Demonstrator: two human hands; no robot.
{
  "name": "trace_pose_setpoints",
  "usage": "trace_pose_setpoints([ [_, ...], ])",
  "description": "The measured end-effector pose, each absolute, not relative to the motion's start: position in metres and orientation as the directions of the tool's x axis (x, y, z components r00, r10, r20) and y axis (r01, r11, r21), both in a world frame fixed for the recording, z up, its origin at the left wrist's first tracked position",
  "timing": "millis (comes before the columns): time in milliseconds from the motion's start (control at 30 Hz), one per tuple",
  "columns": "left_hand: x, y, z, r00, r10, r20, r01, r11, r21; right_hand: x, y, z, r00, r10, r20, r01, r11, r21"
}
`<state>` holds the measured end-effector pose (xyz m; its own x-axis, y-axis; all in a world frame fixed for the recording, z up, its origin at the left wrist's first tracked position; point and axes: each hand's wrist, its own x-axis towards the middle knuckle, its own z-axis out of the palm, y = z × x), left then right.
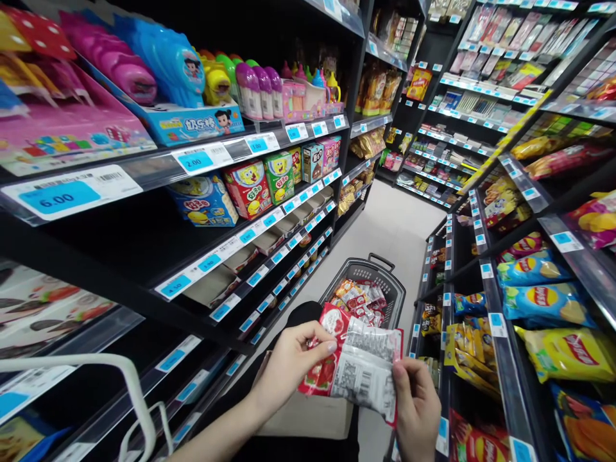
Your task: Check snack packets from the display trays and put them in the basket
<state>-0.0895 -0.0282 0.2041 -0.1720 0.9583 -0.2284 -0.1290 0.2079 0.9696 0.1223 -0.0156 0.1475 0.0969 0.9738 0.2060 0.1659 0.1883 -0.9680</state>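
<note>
Snack packet (359, 366): red front with strawberry print, silver-white back bearing black text and barcode. Shopping basket (385, 277): dark grey mesh. Shelving (144, 256): black, with white-and-blue price labels (62, 192). Crisp bags (539, 301): blue above, yellow below, red logos.

Hands in view: two, left hand (289, 369) and right hand (418, 410). Snack packets (359, 362) held: one. Shopping baskets (380, 273): one (red packets inside, number not countable). Blue crisp bags (539, 285): two visible.
</note>
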Motion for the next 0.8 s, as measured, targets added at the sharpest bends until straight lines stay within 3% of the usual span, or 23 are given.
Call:
trace_pose_setpoints([
  [133,-0.088,-0.022,0.193,-0.035,0.936,-0.349,-0.454,0.297,0.840,0.129,-0.011,0.147,0.063,0.997,0.037,0.031,0.035,-0.999],
  [367,-0.105,-0.024,0.195,0.300,0.872,-0.386,-0.581,0.488,0.652,0.141,-0.022,0.148,0.028,0.995,-0.096,-0.213,-0.088,-0.973],
  [433,-0.107,-0.025,0.196,0.328,0.861,-0.390,-0.501,0.508,0.700,0.141,-0.027,0.148,0.089,0.988,-0.123,-0.190,-0.104,-0.976],
  [500,-0.106,-0.027,0.195,0.295,0.872,-0.391,-0.363,0.481,0.798,0.142,-0.031,0.148,0.178,0.982,-0.055,-0.076,-0.043,-0.996],
  [567,-0.101,-0.031,0.194,0.271,0.872,-0.408,-0.226,0.470,0.853,0.144,-0.036,0.148,0.288,0.951,0.113,0.141,0.075,-0.987],
  [667,-0.095,-0.036,0.191,0.249,0.838,-0.486,-0.040,0.511,0.859,0.145,-0.045,0.149,0.368,0.855,0.366,0.432,0.191,-0.882],
  [800,-0.088,-0.038,0.188,0.195,0.851,-0.487,0.247,0.438,0.864,0.137,-0.052,0.144,0.272,0.916,0.295,0.295,0.212,-0.932],
])
